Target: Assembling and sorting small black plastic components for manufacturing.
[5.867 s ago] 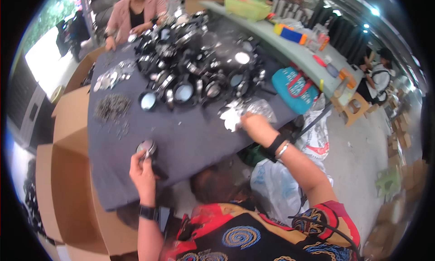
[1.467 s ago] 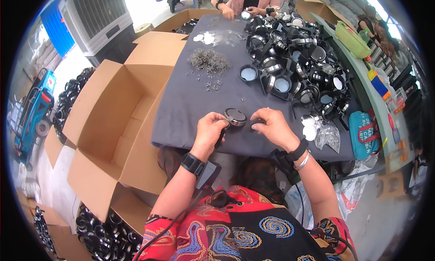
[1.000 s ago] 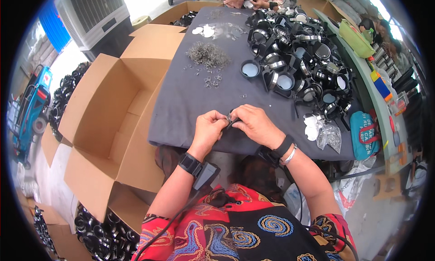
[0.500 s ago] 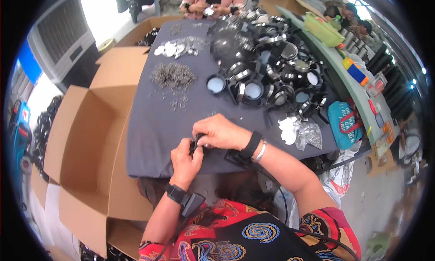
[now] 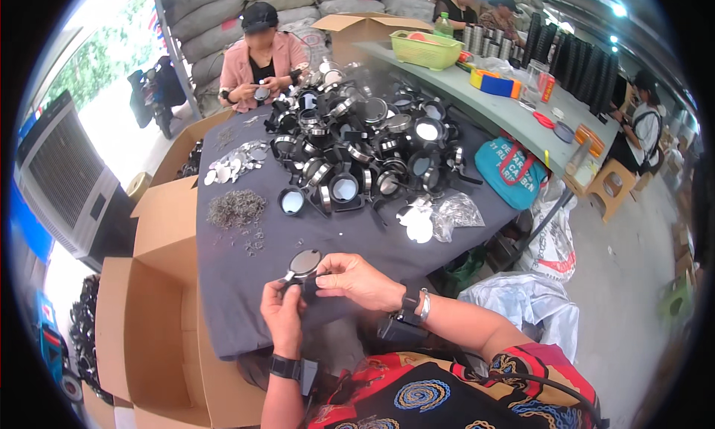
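Near the front edge of the table, both my hands hold one round, metal-rimmed part with a black bracket (image 5: pixel 305 262), its grey disc face tilted up. My left hand (image 5: pixel 281 317) pinches its black lower end from the left. The fingers of my right hand (image 5: pixel 357 281) close on the bracket from the right. Beyond them lies a big heap of similar round parts (image 5: pixel 344 189), black and silver. Left of the heap are a pile of small metal clips (image 5: pixel 237 208) and a scatter of white discs (image 5: pixel 234 164). More white discs (image 5: pixel 417 225) lie on the right beside a clear plastic bag (image 5: pixel 456 214).
An open cardboard box (image 5: pixel 160 339) stands against the table's left side. A teal pouch (image 5: pixel 510 172) sits at the right edge, by a green side bench (image 5: pixel 477 83) with a yellow-green basket (image 5: pixel 426 51). Across the table a person in pink (image 5: pixel 264 64) handles a similar round part.
The view has tilted up, bringing more of the far side into sight. The round part, mostly hidden between my hands before, now shows its disc face.
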### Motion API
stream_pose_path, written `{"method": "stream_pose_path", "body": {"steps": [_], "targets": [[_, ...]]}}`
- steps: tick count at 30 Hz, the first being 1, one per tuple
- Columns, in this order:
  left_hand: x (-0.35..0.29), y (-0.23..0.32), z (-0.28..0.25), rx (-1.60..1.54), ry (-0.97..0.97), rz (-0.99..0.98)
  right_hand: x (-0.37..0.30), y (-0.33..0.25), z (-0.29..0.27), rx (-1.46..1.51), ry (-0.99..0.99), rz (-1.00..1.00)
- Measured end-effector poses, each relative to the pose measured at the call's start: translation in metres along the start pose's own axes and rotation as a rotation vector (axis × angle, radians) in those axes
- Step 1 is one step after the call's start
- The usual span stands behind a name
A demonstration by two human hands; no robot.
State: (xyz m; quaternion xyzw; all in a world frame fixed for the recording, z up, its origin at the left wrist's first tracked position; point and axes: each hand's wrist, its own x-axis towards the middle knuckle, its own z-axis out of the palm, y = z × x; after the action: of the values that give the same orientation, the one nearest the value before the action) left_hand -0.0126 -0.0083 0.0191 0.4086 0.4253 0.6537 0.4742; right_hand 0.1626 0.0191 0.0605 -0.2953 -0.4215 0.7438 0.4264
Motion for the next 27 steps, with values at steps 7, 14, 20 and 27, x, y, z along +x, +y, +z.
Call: {"method": "stream_pose_path", "body": {"steps": [7, 14, 20, 27], "targets": [[-0.002, -0.007, 0.018, 0.264, -0.284, -0.030, -0.006, -0.044, -0.042, -0.206, 0.386, -0.538], [0.003, -0.011, -0.002, 0.171, -0.193, -0.104, -0.033, -0.164, -0.182, -0.986, 0.894, -0.639], [0.002, -0.011, -0.002, 0.210, -0.193, -0.109, -0.044, -0.212, -0.269, -1.237, 1.001, -0.278], [0.004, -0.007, -0.001, 0.319, -0.226, -0.089, -0.018, -0.175, -0.232, -1.282, 0.850, -0.608]]}}
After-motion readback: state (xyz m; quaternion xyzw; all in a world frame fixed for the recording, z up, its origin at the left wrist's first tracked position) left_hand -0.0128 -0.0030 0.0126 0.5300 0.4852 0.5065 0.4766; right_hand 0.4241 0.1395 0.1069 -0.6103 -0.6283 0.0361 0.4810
